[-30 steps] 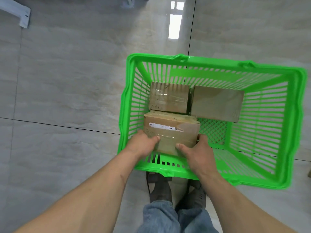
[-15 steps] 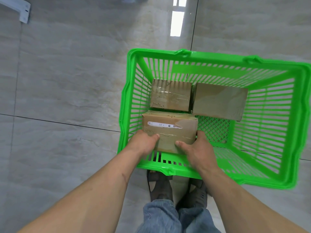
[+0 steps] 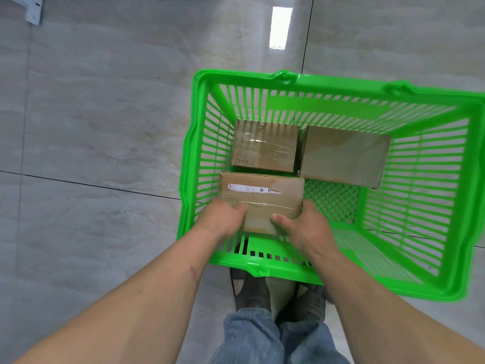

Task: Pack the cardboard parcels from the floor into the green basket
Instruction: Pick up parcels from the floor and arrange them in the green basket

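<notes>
Both hands share one grip on the labelled parcel (image 3: 262, 198): my left hand (image 3: 223, 219) wraps its left end and my right hand (image 3: 301, 224) its right end, thumbs laid on top. From the head view, the parcel sits low inside the green basket (image 3: 341, 86), at the basket's near-left corner, its long axis running left to right along the near wall. Two more parcels lie against the basket's far wall, the taped parcel (image 3: 265, 148) just beyond mine and the plain parcel (image 3: 343, 156) beside that. Mine is brown cardboard, crossed with clear tape, carrying a white label strip. Judging by the open mesh beside it, it needs only settling down.
</notes>
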